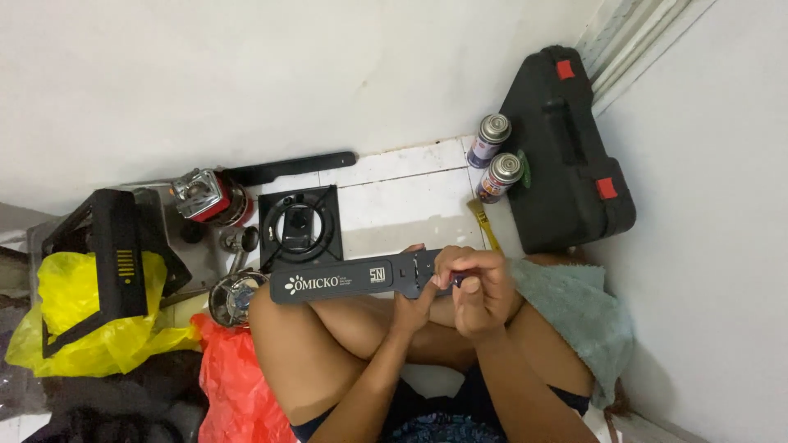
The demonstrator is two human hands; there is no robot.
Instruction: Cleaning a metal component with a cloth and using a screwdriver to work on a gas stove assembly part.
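Across the person's knees lies a black panel (pixel 361 283), seemingly stiff, light sheet metal best held by its edges, the left hand (pixel 410 305) gripping its lower edge and the right hand (pixel 476 287) curled closed at its end.

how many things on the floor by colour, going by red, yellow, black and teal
Red: 2, a plastic bag and a red canister
Yellow: 1, a plastic bag
Black: 3, a hard case, a square burner plate and a long panel held in both hands
Teal: 1, a towel
Total: 7
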